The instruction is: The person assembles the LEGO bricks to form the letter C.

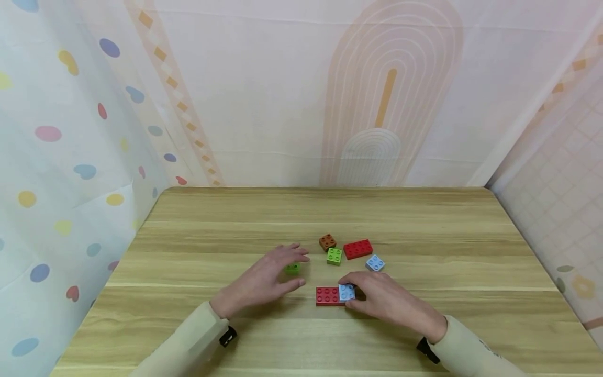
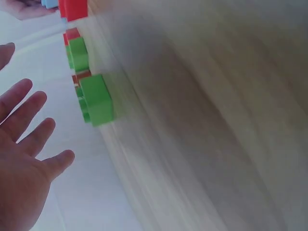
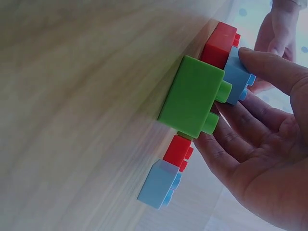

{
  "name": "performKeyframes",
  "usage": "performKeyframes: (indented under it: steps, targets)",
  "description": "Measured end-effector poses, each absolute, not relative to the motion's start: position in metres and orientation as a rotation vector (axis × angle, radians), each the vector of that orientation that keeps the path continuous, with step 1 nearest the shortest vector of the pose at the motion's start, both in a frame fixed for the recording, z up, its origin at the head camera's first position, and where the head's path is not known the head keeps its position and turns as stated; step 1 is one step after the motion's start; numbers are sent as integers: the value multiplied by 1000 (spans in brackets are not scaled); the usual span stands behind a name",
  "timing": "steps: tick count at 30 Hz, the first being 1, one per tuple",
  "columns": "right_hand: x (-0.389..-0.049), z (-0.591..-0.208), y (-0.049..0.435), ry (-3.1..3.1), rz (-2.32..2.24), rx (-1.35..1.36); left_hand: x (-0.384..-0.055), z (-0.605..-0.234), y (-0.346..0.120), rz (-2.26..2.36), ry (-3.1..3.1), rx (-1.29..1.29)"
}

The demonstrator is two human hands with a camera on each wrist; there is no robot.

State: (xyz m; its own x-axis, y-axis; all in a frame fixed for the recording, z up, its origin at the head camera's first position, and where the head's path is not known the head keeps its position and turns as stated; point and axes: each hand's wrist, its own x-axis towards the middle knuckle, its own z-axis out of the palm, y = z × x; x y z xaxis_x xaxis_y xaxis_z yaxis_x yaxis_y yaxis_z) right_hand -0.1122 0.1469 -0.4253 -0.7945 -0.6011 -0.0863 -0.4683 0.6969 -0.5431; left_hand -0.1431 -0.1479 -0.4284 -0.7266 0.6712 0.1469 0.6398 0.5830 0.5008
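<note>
Thumb and fingers of my right hand (image 1: 383, 298) pinch a light blue brick (image 1: 346, 292) on the right end of a long red brick (image 1: 327, 296). In the right wrist view the blue brick (image 3: 236, 74) sits against the red brick (image 3: 221, 45), and a green brick (image 3: 190, 96) stands closer to the camera. My left hand (image 1: 261, 277) hovers with fingers spread and holds nothing. Partly hidden behind it lies a green brick (image 1: 292, 268), which shows whole in the left wrist view as a green block (image 2: 97, 100).
Beyond the hands lie a brown brick (image 1: 327, 242), another green brick (image 1: 334, 256), a second long red brick (image 1: 358, 249) and a second light blue brick (image 1: 375, 263). The wooden table (image 1: 226, 209) meets patterned curtains (image 1: 264, 104) at its back and sides.
</note>
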Motion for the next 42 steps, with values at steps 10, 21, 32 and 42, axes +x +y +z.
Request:
performKeyframes:
  steps: [10,21,32,42]
  targets:
    - [-112,-426,146,2643,-756,-840,-155,-438,-160,682,2796,1119]
    - [-112,-427,146,2648,-760,-845,-159,-441,-166,508,2790,963]
    - [-112,-426,147,2650,-758,-858,-163,-444,-168,485,2820,1037]
    - [-112,-427,147,2652,-761,-856,-154,-440,-161,618,2830,1044]
